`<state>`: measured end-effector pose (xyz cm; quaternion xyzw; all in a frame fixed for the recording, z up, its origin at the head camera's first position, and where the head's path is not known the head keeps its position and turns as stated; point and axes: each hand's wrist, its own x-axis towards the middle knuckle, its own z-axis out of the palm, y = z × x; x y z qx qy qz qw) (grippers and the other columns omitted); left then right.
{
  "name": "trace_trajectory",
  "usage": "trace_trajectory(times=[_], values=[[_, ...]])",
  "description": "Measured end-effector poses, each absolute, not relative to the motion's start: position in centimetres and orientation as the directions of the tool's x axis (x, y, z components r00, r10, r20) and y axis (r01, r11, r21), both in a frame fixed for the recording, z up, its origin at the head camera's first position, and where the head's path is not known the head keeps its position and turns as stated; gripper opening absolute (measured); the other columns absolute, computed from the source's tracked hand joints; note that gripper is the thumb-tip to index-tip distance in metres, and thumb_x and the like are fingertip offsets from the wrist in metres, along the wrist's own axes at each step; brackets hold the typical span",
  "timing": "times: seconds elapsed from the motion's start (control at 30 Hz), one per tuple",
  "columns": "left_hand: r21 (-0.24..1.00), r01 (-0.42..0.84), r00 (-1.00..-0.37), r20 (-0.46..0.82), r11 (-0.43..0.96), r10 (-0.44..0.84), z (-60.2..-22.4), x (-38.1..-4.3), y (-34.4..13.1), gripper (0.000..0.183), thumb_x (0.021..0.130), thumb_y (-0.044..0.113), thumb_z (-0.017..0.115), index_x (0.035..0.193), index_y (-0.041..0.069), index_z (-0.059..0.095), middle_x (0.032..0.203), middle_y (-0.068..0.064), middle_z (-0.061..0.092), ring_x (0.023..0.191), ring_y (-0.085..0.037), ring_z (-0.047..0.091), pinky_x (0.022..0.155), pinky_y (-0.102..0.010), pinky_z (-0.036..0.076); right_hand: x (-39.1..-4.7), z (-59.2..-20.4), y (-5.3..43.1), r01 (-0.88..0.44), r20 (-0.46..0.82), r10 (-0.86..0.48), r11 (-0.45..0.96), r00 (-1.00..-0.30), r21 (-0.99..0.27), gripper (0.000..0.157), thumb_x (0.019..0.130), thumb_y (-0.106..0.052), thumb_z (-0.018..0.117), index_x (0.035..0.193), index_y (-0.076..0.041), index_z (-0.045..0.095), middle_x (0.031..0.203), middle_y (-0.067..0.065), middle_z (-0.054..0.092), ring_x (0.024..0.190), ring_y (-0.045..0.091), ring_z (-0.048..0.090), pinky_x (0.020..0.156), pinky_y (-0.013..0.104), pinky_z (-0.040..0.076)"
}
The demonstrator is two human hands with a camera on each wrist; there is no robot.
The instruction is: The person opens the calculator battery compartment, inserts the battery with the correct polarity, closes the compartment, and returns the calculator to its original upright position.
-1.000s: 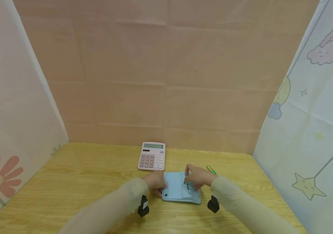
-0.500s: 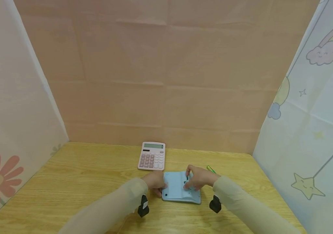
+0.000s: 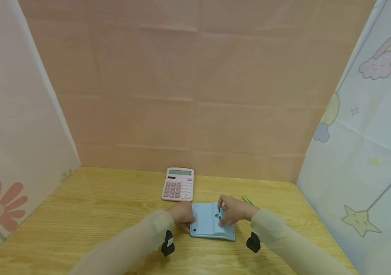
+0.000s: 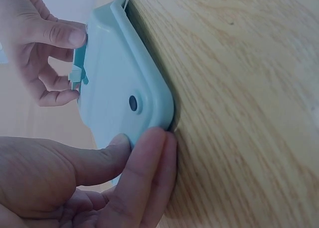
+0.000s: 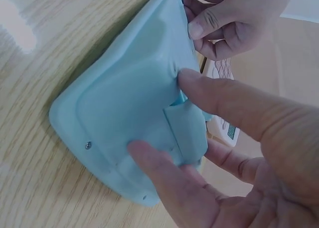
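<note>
A light blue calculator (image 3: pixel 203 218) lies face down on the wooden table, its back with small screws showing. My left hand (image 3: pixel 181 214) grips its left edge, thumb on the back and fingers at the side, as the left wrist view shows near a dark round foot (image 4: pixel 133 103). Over the calculator's right part, my right hand (image 3: pixel 235 211) pinches the small blue battery cover (image 5: pixel 187 130) between thumb and fingers. A clip tab (image 4: pixel 76 75) on the cover sticks out, and the cover sits at the battery opening, slightly raised. Fingers hide part of the opening.
A pink calculator (image 3: pixel 178 184) lies face up just beyond the blue one. Beyond my right hand lies a green battery (image 3: pixel 247 199), partly hidden. A brown sheet (image 3: pixel 195 95) hangs behind the table (image 3: pixel 106 206), with patterned walls at both sides.
My right hand has shifted slightly right and changed its finger placement, with the battery cover and its tab now showing between thumb and fingers. The left hand stays on the calculator's edge.
</note>
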<state>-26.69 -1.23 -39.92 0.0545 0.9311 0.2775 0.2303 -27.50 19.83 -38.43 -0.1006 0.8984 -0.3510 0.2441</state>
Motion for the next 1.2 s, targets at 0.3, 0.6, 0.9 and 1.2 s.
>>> trace_trajectory(times=[0.3,0.6,0.9,1.2], values=[[0.518,-0.034,-0.890,-0.404,0.855,0.209,-40.9,-27.5,-1.0,0.026,0.090,0.014,0.068,0.070,0.001,0.058,0.060,-0.008,0.062,0.050,-0.014,0.064,0.053,-0.022,0.052,-27.5,-38.5,19.7,-0.072,-0.306,-0.364,0.737,-0.880,-0.672,0.047,0.070,0.003,0.083,0.103,-0.004,0.050,0.109,0.011,0.042,0.081,0.023,0.056,0.062,0.036,0.057],[0.522,-0.034,-0.891,-0.403,0.852,0.212,-41.2,-27.5,-1.1,0.026,0.091,0.014,0.068,0.071,0.001,0.057,0.063,-0.009,0.062,0.052,-0.015,0.065,0.054,-0.023,0.053,-27.7,-38.6,20.1,-0.110,-0.289,-0.409,0.718,-0.865,-0.687,0.048,0.070,0.001,0.083,0.104,-0.003,0.049,0.110,0.012,0.044,0.072,0.021,0.056,0.062,0.037,0.057],[0.506,-0.017,-0.897,-0.389,0.863,0.211,-41.5,-27.7,-1.0,0.026,0.090,0.014,0.069,0.070,0.002,0.057,0.059,-0.007,0.061,0.047,-0.012,0.060,0.048,-0.020,0.048,-28.4,-37.3,21.5,-0.177,-0.230,-0.401,0.754,-0.887,-0.632,0.047,0.072,-0.008,0.084,0.107,-0.004,0.053,0.111,0.011,0.053,0.085,0.020,0.055,0.070,0.034,0.051],[0.510,-0.020,-0.892,-0.397,0.860,0.215,-41.5,-27.8,-1.2,0.025,0.090,0.014,0.069,0.071,0.002,0.058,0.058,-0.007,0.060,0.045,-0.011,0.057,0.047,-0.019,0.047,-29.7,-36.4,25.0,-0.115,-0.217,-0.318,0.765,-0.923,-0.633,0.052,0.074,-0.014,0.084,0.115,-0.004,0.053,0.120,0.017,0.050,0.080,0.021,0.053,0.069,0.037,0.049]])
